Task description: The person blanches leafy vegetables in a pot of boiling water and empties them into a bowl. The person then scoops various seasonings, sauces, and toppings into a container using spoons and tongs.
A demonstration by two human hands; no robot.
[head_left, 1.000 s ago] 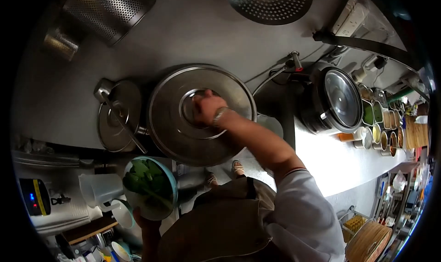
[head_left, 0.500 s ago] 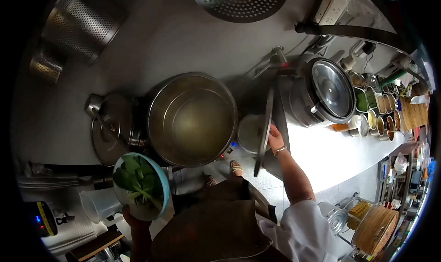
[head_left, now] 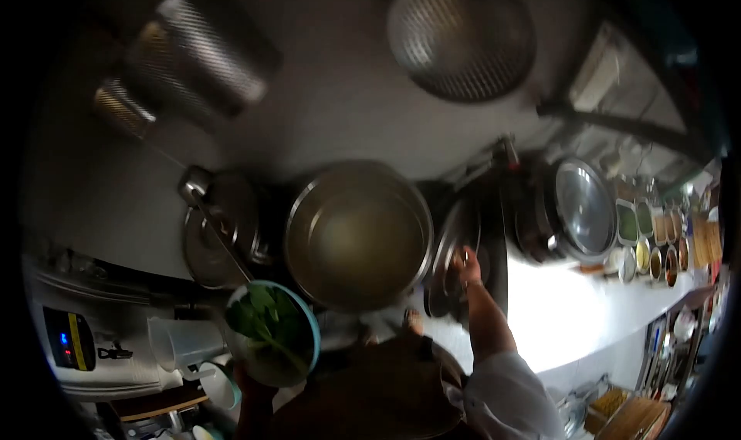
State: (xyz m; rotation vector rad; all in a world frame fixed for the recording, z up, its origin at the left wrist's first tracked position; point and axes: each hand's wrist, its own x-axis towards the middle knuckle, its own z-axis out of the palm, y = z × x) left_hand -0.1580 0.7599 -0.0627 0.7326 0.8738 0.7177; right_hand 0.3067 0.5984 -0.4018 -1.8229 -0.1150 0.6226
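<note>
My left hand [head_left: 256, 390], dim and partly hidden, is wrapped round the lower edge of a bowl [head_left: 316, 338] with a light-blue outside. Leafy greens [head_left: 266, 313] with pale stems fill the bowl. To its upper right stands a large open steel pot [head_left: 359, 243] holding cloudy, pale liquid. My right hand [head_left: 466, 269] grips the handle of a round metal pot lid [head_left: 448, 247], right of the pot. The lid is tilted in view; whether it rests on something I cannot tell.
A ladle [head_left: 220, 231] lies across a covered pot [head_left: 204, 251] at left. Right of the lid stands a steel cooker [head_left: 584, 208], with several small food containers [head_left: 642, 253] beyond. A perforated strainer [head_left: 463, 42] hangs above. A clear plastic jug [head_left: 181, 343] stands lower left.
The lid, seen edge-on before, has turned to show its top and now covers where the white container showed. The view has shifted; the bowl stays in my left hand.
</note>
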